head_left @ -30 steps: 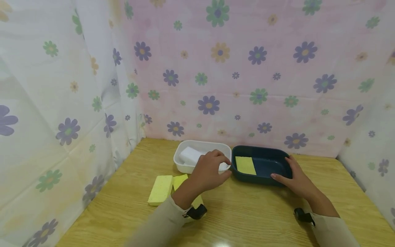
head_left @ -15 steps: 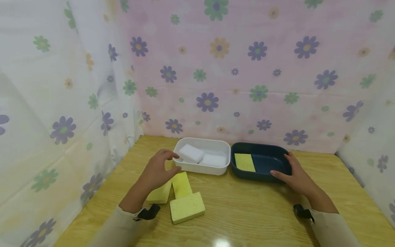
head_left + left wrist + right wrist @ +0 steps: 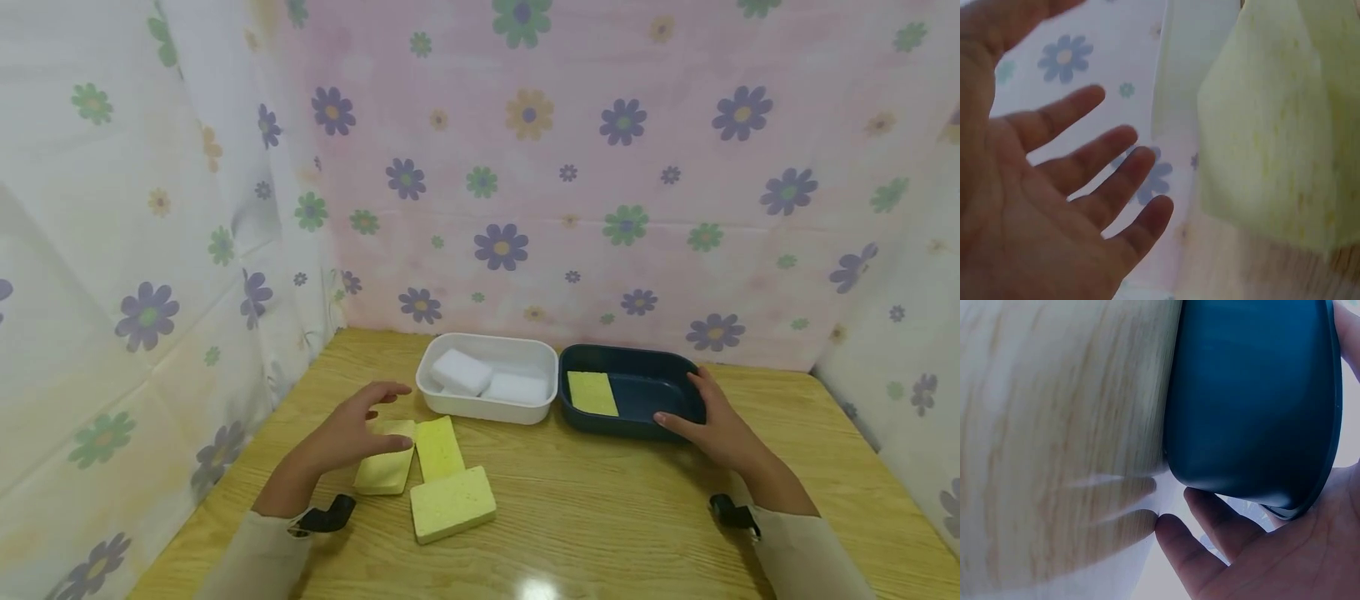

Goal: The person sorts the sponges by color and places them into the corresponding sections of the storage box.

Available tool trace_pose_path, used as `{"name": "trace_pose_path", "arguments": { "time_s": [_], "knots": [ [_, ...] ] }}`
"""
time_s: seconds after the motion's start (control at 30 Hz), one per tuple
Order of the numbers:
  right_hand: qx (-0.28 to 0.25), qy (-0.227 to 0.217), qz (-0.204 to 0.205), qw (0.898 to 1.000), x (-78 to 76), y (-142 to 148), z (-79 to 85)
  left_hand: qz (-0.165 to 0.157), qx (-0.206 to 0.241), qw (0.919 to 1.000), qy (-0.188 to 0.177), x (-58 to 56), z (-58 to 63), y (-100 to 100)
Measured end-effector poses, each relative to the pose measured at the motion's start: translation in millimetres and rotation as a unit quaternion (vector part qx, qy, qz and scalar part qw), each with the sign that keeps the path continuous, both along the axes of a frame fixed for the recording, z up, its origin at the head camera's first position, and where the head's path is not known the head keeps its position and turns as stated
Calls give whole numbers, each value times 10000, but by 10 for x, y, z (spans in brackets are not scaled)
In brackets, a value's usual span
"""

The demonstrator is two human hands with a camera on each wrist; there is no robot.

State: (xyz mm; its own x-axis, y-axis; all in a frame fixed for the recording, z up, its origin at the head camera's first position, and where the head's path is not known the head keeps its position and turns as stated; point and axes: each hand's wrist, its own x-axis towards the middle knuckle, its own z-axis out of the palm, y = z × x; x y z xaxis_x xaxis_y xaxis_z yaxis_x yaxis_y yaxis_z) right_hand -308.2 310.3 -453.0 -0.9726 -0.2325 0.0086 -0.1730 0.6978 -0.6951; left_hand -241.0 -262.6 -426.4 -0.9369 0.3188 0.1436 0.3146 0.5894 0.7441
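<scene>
My left hand (image 3: 337, 437) is held over the left yellow sponge (image 3: 388, 467), fingers spread and nothing in them. In the left wrist view its palm and fingers (image 3: 1107, 187) show, with a yellow sponge (image 3: 1266, 137) large at the right. Beside the left sponge lies a brighter yellow sponge (image 3: 438, 446), and a thicker yellow sponge (image 3: 453, 505) overlaps its near end. My right hand (image 3: 716, 429) grips the right end of the dark teal tray (image 3: 637, 427), thumb at its front rim. One flat yellow sponge (image 3: 592, 393) lies in that tray's left part.
A white tray (image 3: 487, 411) stands against the dark one's left side, with white sponges (image 3: 461, 372) in it. Both rest near the back edge of the wooden table (image 3: 585, 517). A flowered cloth (image 3: 540, 192) hangs behind and along the sides.
My left hand has drawn away from the white tray, left and toward me, uncovering the white sponges and the yellow ones. The right hand stays on the dark tray.
</scene>
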Motion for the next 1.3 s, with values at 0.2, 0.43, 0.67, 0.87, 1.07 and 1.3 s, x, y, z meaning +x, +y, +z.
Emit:
{"name": "trace_pose_path", "arguments": {
  "time_s": [0.2,0.43,0.67,0.87,1.07,1.3],
  "knots": [
    [4,-3,-6,10000,8,0,5,-398,136,9957,-827,-4,-83,-199],
    [34,20,-11,10000,13,30,-26,-625,84,9900,-1262,-41,-217,-326],
    [17,21,-22,10000,9,24,-23,-813,-54,9860,-1456,-16,-232,-424],
    [15,24,-32,10000,10,7,-18,-873,-135,9834,-1582,-3,-231,-461],
    [-36,29,-25,10000,10,-15,-25,-875,-51,9815,-1700,-1,-244,-467],
    [-51,36,-41,10000,23,-14,-4,-817,-133,9818,-1709,-5,-244,-442]
  ]
}}
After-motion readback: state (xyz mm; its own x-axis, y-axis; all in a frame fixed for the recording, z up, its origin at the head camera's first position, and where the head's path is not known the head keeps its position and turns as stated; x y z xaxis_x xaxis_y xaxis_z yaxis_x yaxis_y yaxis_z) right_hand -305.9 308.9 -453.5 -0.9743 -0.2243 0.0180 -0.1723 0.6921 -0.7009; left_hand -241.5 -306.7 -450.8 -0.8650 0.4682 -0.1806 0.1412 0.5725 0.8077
